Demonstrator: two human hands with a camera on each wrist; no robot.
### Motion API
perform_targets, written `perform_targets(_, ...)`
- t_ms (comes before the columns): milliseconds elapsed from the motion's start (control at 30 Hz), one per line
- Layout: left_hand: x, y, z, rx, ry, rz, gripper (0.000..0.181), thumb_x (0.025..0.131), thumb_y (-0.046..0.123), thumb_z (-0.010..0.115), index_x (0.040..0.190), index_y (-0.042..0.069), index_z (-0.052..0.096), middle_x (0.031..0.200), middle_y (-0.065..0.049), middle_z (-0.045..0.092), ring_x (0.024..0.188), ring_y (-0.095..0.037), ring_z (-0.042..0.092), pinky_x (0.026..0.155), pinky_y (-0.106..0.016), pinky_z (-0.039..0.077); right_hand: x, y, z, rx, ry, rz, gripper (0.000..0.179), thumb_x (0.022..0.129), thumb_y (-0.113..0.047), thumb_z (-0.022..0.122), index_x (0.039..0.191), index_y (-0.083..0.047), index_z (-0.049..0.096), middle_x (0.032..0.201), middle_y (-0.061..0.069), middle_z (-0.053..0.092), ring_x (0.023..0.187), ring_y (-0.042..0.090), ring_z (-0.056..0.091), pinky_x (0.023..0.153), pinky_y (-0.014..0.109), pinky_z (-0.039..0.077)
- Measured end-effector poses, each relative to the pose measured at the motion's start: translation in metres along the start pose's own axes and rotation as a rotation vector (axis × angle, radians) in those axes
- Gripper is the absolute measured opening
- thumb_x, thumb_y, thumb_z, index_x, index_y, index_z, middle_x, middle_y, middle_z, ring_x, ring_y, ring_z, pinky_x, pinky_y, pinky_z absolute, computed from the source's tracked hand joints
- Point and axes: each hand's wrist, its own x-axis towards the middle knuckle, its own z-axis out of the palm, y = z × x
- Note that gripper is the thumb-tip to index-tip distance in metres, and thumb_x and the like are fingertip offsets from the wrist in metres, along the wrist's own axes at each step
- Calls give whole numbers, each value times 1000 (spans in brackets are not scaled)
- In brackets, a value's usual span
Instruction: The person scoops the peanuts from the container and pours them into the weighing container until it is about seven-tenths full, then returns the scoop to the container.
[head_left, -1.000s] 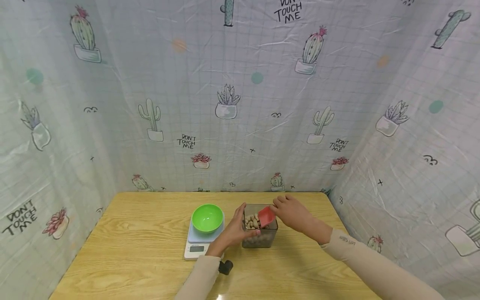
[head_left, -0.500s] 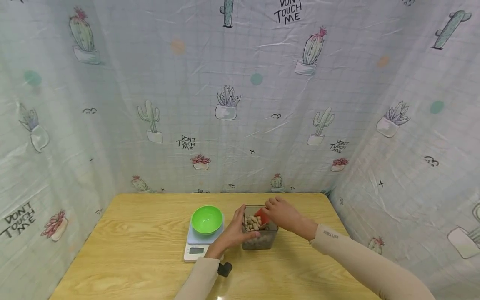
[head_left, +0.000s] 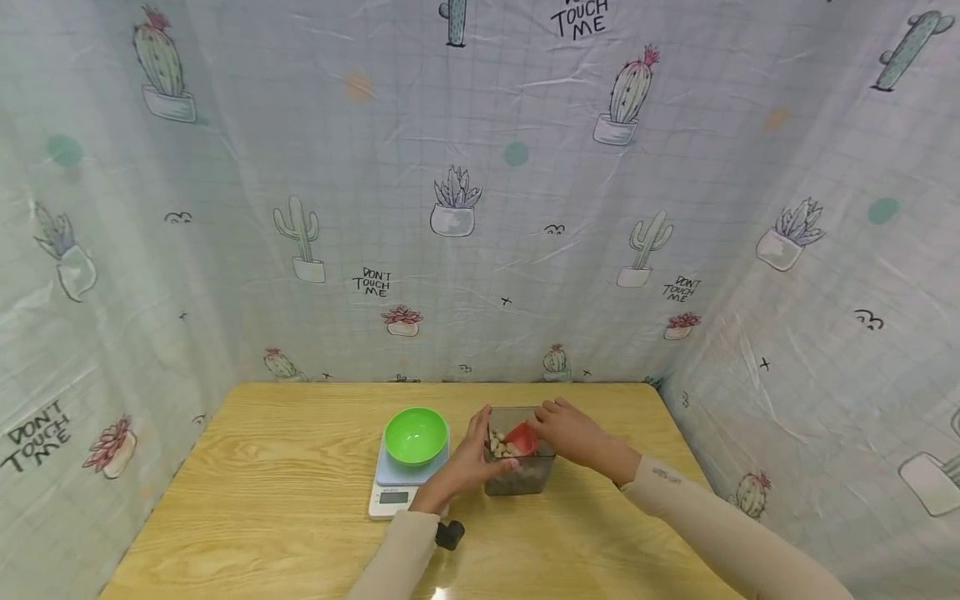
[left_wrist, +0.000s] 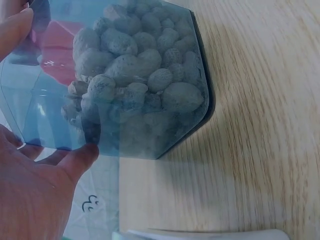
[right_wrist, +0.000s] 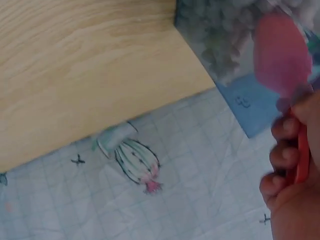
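Note:
A clear, dark-tinted square container [head_left: 517,479] of unshelled peanuts [left_wrist: 125,65] stands on the table. My left hand [head_left: 468,462] holds it by its left side, thumb at the front wall and fingers along the left rim. My right hand [head_left: 573,429] grips the handle of a red scoop [head_left: 522,438], fingers curled round it in the right wrist view. The scoop's bowl is inside the container among the peanuts, seen through the wall in the left wrist view.
Left of the container, a green bowl [head_left: 415,436] sits on a white kitchen scale [head_left: 384,511] with a small display. A cactus-print curtain [head_left: 465,250] hangs behind the wooden table [head_left: 285,475] and at both sides.
The right hand has moved left and lower with the scoop, which has gone from the container's right rim into the peanuts and tilted. The left hand keeps its place on the container.

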Motion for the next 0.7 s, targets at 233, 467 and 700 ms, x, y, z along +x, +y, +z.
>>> perform_targets(233,-1,0,-2,9,-27,-8,110,84,56,71,160,20,-1,166,-12,3,147,-40,27,111,-55,37,5,3,-5,55,-21,-35,23,83,-25,77,101,-19,63,84,-5,64,76,14,57,63,28,36)
perform_targets(467,1,1,-1,15,13,-3,109,84,51,74,160,18,2,165,-14,7,145,-40,32,110,-56,38,6,6,-7,76,-11,-60,18,86,-19,74,101,-18,64,85,-4,64,76,15,58,62,28,34)
perform_targets(700,0,2,0,24,-12,-10,110,84,53,73,160,17,1,165,-15,6,144,-41,33,109,-55,40,0,1,-5,97,-23,-9,15,89,-19,72,101,-19,63,84,-5,63,74,13,55,64,26,28)
